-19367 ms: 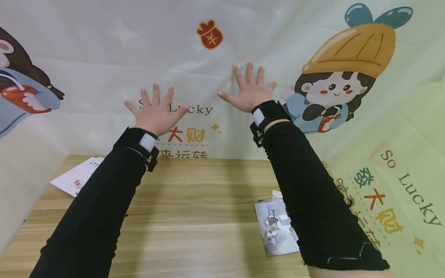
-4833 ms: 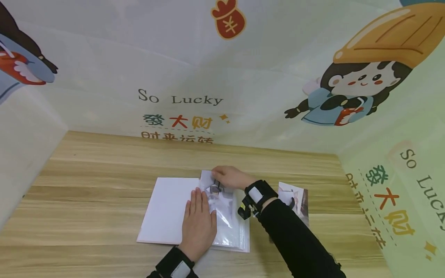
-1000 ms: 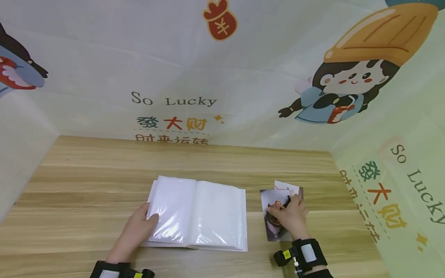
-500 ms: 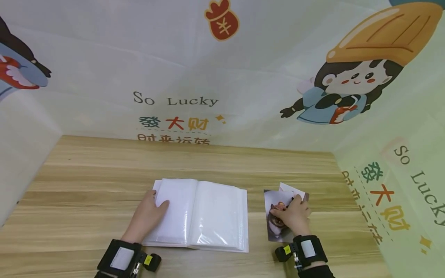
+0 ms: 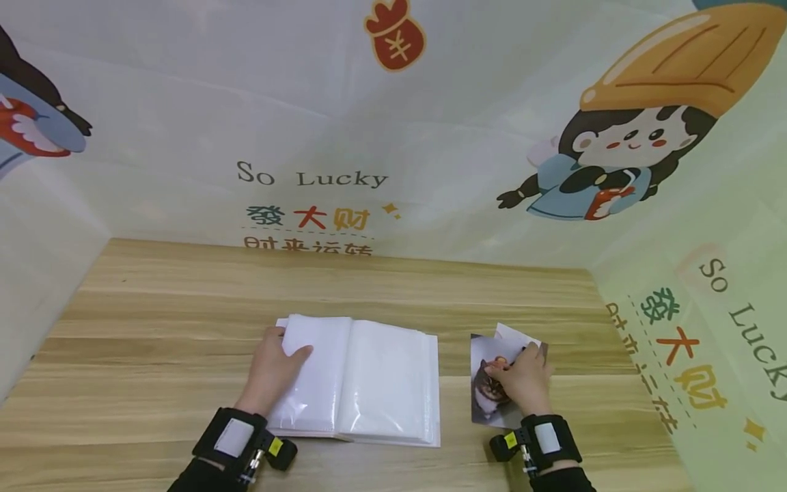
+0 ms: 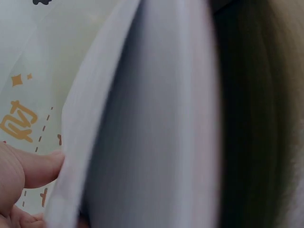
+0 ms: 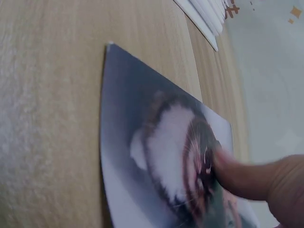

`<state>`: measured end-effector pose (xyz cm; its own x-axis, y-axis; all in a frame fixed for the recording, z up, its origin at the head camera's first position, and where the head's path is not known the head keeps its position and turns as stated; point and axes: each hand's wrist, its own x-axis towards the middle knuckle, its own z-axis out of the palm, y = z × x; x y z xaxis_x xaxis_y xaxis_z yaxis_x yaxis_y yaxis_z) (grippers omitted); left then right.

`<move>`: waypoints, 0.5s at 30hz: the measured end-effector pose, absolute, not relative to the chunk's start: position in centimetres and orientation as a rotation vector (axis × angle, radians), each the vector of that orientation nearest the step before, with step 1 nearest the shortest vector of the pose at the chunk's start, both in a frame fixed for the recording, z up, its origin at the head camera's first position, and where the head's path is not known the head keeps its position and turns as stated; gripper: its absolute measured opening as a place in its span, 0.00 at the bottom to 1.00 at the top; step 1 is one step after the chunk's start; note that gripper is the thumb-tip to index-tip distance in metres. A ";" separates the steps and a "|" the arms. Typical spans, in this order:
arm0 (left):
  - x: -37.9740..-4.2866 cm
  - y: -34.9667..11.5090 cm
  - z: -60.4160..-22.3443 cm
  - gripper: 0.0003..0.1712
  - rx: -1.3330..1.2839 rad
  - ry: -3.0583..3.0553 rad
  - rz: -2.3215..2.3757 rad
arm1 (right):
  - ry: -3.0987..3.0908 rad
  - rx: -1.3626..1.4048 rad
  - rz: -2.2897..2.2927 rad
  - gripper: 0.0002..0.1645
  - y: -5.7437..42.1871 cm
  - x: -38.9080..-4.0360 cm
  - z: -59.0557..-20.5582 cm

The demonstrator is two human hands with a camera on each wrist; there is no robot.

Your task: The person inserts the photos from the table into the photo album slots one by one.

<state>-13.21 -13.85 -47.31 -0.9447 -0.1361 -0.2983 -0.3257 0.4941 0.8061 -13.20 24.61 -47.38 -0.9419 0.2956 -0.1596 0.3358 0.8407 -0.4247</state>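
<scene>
In the head view a white photo album (image 5: 387, 383) lies spread on the wooden table, its clear sleeves glinting. My left hand (image 5: 270, 369) grips the album's left pages, thumb on top and fingers at the outer edge. The left wrist view has these pages (image 6: 90, 109) blurred and fanned apart beside the thumb. To the album's right my right hand (image 5: 529, 383) pinches a cat photo (image 5: 482, 400), its thumb (image 7: 242, 178) pressing the printed face in the right wrist view. Its other fingers are mostly hidden there.
Another photo (image 5: 512, 333) sticks out from behind the cat photo. Bare wooden table (image 5: 184, 307) surrounds the album. A printed cloth (image 5: 430, 150) hangs as a wall at the back and along both sides.
Since a second ago my left hand has shifted right and up along the album's left pages. The right hand stays on the cat photo. Earlier, both hands were at the album's right sleeve.
</scene>
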 end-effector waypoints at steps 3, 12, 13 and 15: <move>-12.8 -13.4 -47.5 0.31 -0.394 2.530 1.492 | 2.962 0.533 -0.768 0.37 24.4 -13.6 -46.9; -11.2 -11.3 -47.6 0.25 -0.353 2.547 1.550 | 3.108 0.339 -1.043 0.15 21.6 -16.7 -42.1; -11.1 -11.2 -47.7 0.25 -0.350 2.551 1.550 | 3.126 0.317 -1.086 0.14 21.0 -17.2 -41.4; -11.0 -10.9 -47.7 0.24 -0.347 2.556 1.552 | 3.162 0.249 -1.212 0.12 19.5 -18.1 -40.0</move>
